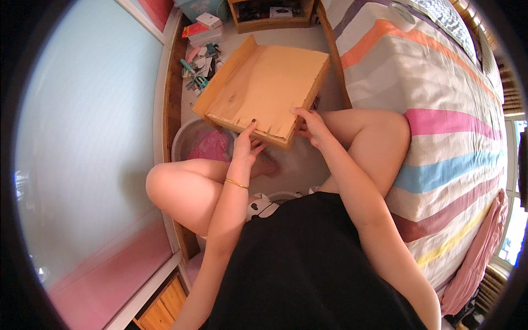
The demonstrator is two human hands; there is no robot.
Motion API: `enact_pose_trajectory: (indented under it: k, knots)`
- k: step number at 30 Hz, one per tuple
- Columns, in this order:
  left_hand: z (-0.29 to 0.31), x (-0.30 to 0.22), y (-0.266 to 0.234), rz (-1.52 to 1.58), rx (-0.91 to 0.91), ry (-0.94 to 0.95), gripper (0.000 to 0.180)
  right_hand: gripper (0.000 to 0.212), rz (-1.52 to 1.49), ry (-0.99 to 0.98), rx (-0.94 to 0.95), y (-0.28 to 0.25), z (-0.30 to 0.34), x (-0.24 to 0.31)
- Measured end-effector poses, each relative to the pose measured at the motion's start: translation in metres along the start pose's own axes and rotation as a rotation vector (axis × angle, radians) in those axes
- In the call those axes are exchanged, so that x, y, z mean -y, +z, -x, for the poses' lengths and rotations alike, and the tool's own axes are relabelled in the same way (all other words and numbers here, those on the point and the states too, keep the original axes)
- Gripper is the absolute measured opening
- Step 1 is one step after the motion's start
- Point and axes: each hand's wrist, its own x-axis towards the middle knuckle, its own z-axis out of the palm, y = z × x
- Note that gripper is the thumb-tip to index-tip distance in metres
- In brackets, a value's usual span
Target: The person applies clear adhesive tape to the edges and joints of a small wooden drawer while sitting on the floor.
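A pale wooden drawer [275, 82] is tilted in front of me with its flat bottom panel facing up, so its inside is hidden. The wood along its near edge looks chipped and splintered. My left hand [246, 147] grips that near edge, thumb on the panel and fingers underneath. At the near right corner my right hand [312, 127] holds the drawer the same way. Beneath the drawer's left side stands a round basin [179, 144] with a pink cloth [210, 146] in it.
A bed with a striped cover [379, 71] runs along my right. On the left is a frosted sliding door [93, 121]. Loose small items [202, 67] and stacked boxes [203, 32] lie on the floor beyond the basin. A wooden cabinet [272, 23] stands at the far end.
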Motion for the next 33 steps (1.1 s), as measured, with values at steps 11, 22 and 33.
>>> enact_pose_trajectory:
  k: [11,22,33]
  knots:
    - [0.014,-0.019,-0.011,0.003,-0.004,-0.038,0.063,0.091,-0.013,-0.032,0.042,0.027,0.025,0.023]
    - [0.027,-0.03,0.0,0.087,0.073,-0.087,0.075,0.092,0.089,-0.236,-0.174,0.054,0.035,0.045]
    - [0.031,-0.033,0.002,0.099,0.058,-0.105,0.067,0.085,0.131,-0.372,-0.226,0.062,0.031,0.043]
